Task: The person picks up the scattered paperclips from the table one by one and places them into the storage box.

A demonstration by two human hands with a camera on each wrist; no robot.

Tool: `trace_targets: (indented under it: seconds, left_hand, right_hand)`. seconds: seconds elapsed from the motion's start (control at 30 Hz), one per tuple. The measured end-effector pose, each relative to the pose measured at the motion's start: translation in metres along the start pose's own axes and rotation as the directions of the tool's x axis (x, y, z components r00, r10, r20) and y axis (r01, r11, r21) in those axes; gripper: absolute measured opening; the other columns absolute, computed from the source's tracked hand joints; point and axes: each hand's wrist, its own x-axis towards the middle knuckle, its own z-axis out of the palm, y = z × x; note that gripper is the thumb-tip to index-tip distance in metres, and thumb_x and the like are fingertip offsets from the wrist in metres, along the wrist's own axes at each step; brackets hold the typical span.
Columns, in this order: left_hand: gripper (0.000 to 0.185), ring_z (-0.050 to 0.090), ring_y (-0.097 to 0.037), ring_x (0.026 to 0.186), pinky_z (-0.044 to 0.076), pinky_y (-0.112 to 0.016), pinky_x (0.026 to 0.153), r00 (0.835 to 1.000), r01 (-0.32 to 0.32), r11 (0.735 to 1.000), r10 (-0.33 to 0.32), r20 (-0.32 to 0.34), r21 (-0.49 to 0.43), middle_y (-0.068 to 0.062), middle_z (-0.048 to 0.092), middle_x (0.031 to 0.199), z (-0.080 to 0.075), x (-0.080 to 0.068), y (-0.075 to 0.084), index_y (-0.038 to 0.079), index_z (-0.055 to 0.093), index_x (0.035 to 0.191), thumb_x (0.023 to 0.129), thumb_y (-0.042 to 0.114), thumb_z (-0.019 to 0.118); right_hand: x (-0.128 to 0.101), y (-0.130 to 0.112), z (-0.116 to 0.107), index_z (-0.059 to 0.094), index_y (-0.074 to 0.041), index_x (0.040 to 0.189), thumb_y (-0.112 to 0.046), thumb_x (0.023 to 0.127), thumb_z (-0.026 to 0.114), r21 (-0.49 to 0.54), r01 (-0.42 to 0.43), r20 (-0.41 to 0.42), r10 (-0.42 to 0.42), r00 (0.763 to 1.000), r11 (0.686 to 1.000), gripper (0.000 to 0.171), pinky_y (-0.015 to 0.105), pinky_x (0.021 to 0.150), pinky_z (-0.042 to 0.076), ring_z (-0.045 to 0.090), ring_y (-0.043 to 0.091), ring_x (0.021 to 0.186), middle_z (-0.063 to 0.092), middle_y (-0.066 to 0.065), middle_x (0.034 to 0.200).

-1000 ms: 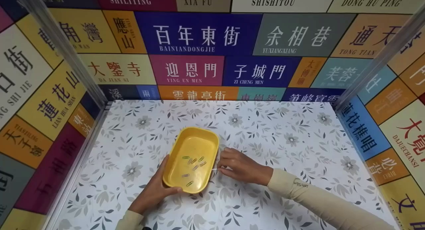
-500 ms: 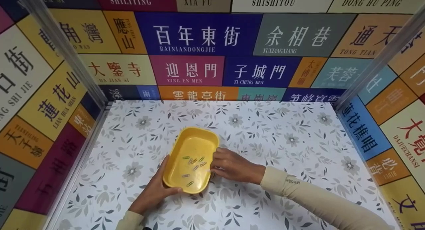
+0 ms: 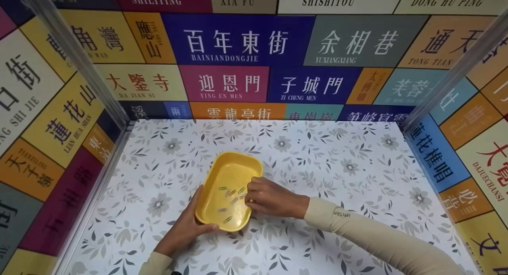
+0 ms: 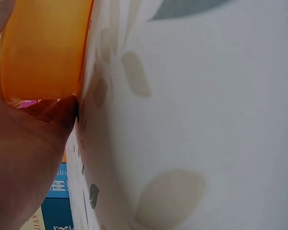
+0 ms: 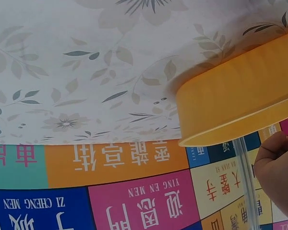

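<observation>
A yellow oval tray [image 3: 230, 170] lies on the flower-patterned table [image 3: 337, 168], with several small paper clips [image 3: 232, 197] scattered in it. My left hand [image 3: 193, 220] grips the tray's near-left rim, thumb on the near edge; the left wrist view shows the palm [image 4: 24, 158] against the tray's wall [image 4: 43, 48]. My right hand [image 3: 250, 196] is over the tray's right rim. Its fingers are curled together in a pinch, and the small pale clip in them is hidden. In the right wrist view the tray [image 5: 240, 100] fills the right side, with my right hand [image 5: 278, 172] beside it.
Walls covered in coloured signs [image 3: 238, 45] close the table in at the back and on both sides. Metal posts [image 3: 75, 64] stand at the back corners. Bare patterned table surface lies to the right of the tray and behind it.
My right hand has moved left from the table beside the tray to above its right rim, carrying a small pale clip. The left hand and the tray have stayed still.
</observation>
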Motion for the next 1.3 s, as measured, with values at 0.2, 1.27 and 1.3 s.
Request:
trace_targets:
  seconds: [0.2, 1.27, 1.3]
  left_hand:
    - [0.139, 0.015, -0.035, 0.169, 0.009, -0.058, 0.135, 1.000, -0.012, 1.000, 0.013, -0.013, 0.028, -0.008, 0.011, 0.185, 0.000, 0.000, -0.001, 0.020, 0.004, 0.179, 0.080, 0.029, 0.101]
    - [0.141, 0.014, -0.035, 0.169, 0.007, -0.058, 0.135, 1.000, -0.021, 0.998, 0.021, -0.007, 0.053, -0.009, 0.011, 0.185, -0.001, 0.001, -0.003, 0.021, 0.004, 0.179, 0.079, 0.035, 0.101]
    - [0.141, 0.014, -0.036, 0.169, 0.007, -0.059, 0.135, 1.000, -0.022, 0.998, 0.023, -0.007, 0.053, -0.009, 0.011, 0.185, -0.001, 0.001, -0.003, 0.020, 0.004, 0.179, 0.079, 0.035, 0.101]
  right_hand:
    - [0.006, 0.001, 0.005, 0.079, -0.014, 0.094, -0.013, 0.101, 0.077, -0.022, 0.022, 0.019, -0.022, 1.000, 1.000, 0.007, 0.035, 0.079, 0.048, 0.055, 0.020, 0.085, 0.065, -0.002, 0.088]
    - [0.029, 0.014, 0.027, 0.084, -0.013, 0.098, -0.012, 0.102, 0.074, 0.028, -0.027, 0.106, 0.024, 0.994, 0.999, 0.011, 0.038, 0.082, 0.050, 0.058, 0.022, 0.086, 0.069, -0.001, 0.088]
    - [0.029, 0.016, 0.027, 0.085, -0.012, 0.099, -0.012, 0.102, 0.074, 0.027, -0.036, 0.113, 0.032, 0.993, 0.999, 0.011, 0.037, 0.082, 0.050, 0.058, 0.022, 0.086, 0.069, -0.001, 0.088]
